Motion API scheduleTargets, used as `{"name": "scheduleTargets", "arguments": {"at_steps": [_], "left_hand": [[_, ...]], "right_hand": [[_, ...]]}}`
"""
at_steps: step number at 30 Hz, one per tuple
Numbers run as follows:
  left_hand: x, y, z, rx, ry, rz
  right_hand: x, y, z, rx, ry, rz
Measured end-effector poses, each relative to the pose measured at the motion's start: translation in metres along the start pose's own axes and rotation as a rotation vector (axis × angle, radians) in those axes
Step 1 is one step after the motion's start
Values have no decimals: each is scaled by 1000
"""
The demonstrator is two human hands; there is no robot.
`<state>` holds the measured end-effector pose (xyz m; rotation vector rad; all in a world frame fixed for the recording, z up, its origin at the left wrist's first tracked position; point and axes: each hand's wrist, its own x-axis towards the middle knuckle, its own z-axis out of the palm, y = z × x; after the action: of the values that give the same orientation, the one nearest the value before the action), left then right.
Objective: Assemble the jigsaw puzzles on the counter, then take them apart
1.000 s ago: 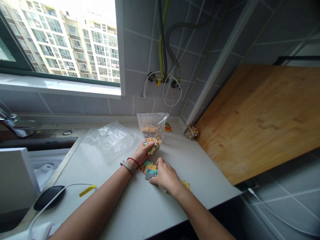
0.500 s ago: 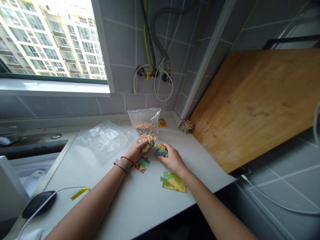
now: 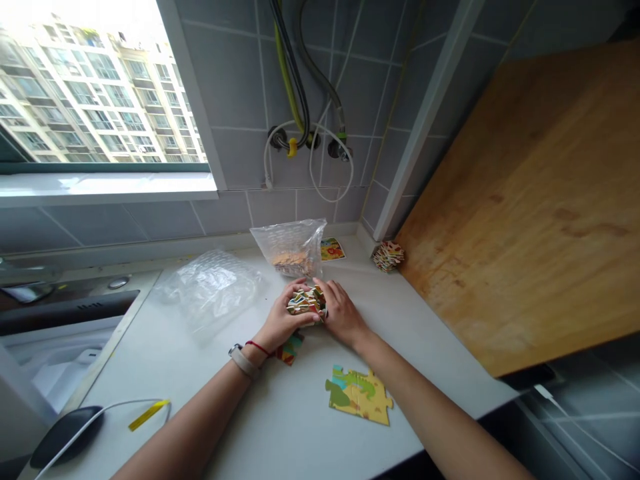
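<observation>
On the white surface, just in front of a clear bag with more pieces inside, both hands met over a small stack of puzzle pieces. The left hand was curled around the stack from the near side, fingers closed on it, and the right hand pressed against its right edge with fingers bent, so the stack sat pinched between the two. The pieces looked like thin printed card: light, fairly stiff flat-on, but loose against each other, so a stack of them would likely slide apart or fan out unless squeezed from opposite edges or cupped underneath. Their interlocking tabs seemed the weak spots, apt to bend if caught. A joined section lay flat nearer the person, well apart from the stack, and a single piece showed partly under the left wrist. Another little pile rested by the wooden board leaning at the right, and crumpled plastic wrap lay to the left.
</observation>
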<state>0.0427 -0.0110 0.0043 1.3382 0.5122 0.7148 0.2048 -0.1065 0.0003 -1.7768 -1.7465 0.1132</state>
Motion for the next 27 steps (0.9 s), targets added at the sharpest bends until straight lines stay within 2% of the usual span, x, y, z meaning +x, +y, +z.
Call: {"name": "scheduleTargets", "arguments": {"at_steps": [4, 10, 14, 18, 21, 24, 26, 27], "left_hand": [[-2, 3, 4, 49, -20, -26], [1, 0, -1, 109, 132, -32], [2, -5, -5, 36, 155, -100], [2, -8, -5, -53, 135, -147], [2, -7, -5, -33, 76, -147], [1, -5, -4, 63, 42, -121], [-1, -2, 0, 138, 34, -90], [-2, -1, 2, 170, 29, -69]], "right_hand": [[-1, 10, -6, 83, -63, -51], [-1, 23, -27, 207, -183, 86], [-4, 41, -40, 351, -224, 171], [-3, 53, -39, 514, -168, 293], [3, 48, -28, 639, -4, 395], [8, 35, -16, 782, 142, 406], [8, 26, -12, 901, 117, 384], [7, 23, -12, 960, 66, 368]]}}
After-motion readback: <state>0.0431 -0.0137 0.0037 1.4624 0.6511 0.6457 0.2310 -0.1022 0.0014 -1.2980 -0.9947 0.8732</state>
